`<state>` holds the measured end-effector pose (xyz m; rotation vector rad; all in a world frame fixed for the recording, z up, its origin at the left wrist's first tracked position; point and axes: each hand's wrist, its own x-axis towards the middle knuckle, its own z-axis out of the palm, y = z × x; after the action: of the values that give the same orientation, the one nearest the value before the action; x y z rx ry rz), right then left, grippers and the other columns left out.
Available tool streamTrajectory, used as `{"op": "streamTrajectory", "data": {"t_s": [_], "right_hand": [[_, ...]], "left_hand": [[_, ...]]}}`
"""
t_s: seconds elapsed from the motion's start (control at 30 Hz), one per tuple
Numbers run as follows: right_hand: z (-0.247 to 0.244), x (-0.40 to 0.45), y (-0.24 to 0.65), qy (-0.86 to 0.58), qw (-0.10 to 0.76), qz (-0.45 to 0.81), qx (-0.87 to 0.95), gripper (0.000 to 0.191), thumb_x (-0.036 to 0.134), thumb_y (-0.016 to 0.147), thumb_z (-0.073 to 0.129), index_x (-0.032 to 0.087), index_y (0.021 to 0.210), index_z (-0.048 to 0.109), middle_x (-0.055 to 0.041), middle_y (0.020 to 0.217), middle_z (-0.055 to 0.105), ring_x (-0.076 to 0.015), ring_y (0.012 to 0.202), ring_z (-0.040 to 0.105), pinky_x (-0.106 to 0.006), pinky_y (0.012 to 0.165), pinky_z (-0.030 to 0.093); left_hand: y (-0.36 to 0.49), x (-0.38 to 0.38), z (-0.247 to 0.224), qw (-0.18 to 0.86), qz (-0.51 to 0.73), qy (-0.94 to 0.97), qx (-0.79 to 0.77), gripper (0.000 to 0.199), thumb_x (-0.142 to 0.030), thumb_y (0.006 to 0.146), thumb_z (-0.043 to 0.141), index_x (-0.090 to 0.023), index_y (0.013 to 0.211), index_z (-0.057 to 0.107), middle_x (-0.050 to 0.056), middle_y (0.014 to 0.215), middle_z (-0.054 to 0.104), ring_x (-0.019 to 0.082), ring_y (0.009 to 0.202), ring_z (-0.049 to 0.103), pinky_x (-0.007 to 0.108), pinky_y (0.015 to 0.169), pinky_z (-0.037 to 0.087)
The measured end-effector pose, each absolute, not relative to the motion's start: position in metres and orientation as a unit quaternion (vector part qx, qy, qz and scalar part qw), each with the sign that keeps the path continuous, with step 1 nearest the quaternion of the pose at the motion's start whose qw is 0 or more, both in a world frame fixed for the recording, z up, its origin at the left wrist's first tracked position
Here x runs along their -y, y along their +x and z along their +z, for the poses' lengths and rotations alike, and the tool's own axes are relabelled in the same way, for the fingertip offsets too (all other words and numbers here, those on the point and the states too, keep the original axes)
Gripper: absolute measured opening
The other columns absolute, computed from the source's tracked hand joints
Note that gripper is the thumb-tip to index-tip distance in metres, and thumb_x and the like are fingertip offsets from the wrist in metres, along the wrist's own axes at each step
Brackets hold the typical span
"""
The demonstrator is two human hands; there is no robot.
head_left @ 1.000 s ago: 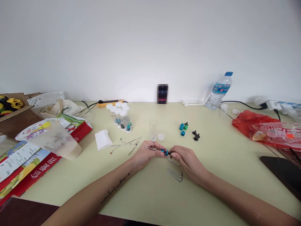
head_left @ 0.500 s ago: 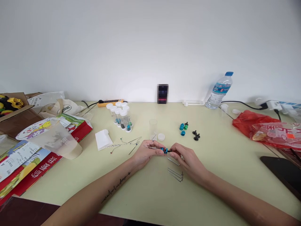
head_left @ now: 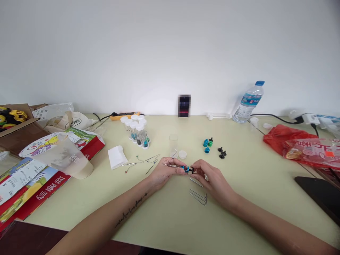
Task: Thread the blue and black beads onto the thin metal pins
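Observation:
Between the thumb and fingers of my left hand [head_left: 165,172] is a small shiny blue metal piece [head_left: 187,169], with thin metal rods [head_left: 170,165] pointing left from the same grip. My right hand [head_left: 212,180] has its fingertips at a black screw [head_left: 192,170] whose wide head faces right, in line with the blue piece. How far the screw sits inside cannot be seen. Several bent metal rods [head_left: 198,197] lie beneath my right hand. Just beyond my hands stand a clear tube [head_left: 173,140] and a white cap [head_left: 182,154].
Blue and green metal pieces [head_left: 207,150] and black screws [head_left: 222,155] lie to the right. Capped tubes [head_left: 140,131], a white packet [head_left: 117,157] and loose thin rods [head_left: 132,163] are on the left. A water bottle [head_left: 247,105] leans against the wall; a cup [head_left: 75,161] tilts far left.
The fingers of my right hand have opened slightly around the screw, so its black head now shows. My left hand keeps its grip on the blue piece.

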<state>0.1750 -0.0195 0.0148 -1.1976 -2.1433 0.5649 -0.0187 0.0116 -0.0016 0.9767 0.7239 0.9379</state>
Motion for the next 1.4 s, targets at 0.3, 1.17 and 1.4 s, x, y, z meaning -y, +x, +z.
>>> {"op": "streamTrajectory", "data": {"t_s": [0.3,1.17,1.4], "right_hand": [[0.0137,0.0191,0.1753,-0.454,0.311,0.212,0.808,0.013,0.033,0.093,0.041,0.022,0.09,0.048,-0.0006,0.08,0.058,-0.013,0.062,0.051,-0.024,0.055,0.038],[0.0111,0.0183,0.1769,-0.461,0.306,0.221,0.803,0.009,0.031,0.092,0.043,0.023,0.091,0.047,0.0011,0.078,0.057,-0.0116,0.06,0.049,-0.023,0.054,0.037],[0.0135,0.0185,0.1772,-0.459,0.285,0.211,0.815,0.024,0.037,0.094,0.037,0.021,0.08,0.05,0.0012,0.069,0.056,-0.012,0.057,0.048,-0.024,0.053,0.036]], "left_hand": [[-0.0192,-0.0114,-0.0013,0.718,0.421,0.447,-0.328,0.024,-0.018,0.056,0.079,-0.012,0.077,0.07,0.006,0.076,0.068,0.016,0.071,0.062,0.032,0.077,0.046],[-0.0195,-0.0119,-0.0032,0.723,0.418,0.447,-0.321,0.023,-0.016,0.058,0.078,-0.012,0.079,0.069,0.006,0.077,0.068,0.015,0.072,0.062,0.032,0.077,0.046],[-0.0194,-0.0124,-0.0048,0.727,0.415,0.449,-0.313,0.023,-0.016,0.058,0.078,-0.012,0.079,0.069,0.006,0.078,0.068,0.016,0.074,0.062,0.034,0.08,0.046]]}}
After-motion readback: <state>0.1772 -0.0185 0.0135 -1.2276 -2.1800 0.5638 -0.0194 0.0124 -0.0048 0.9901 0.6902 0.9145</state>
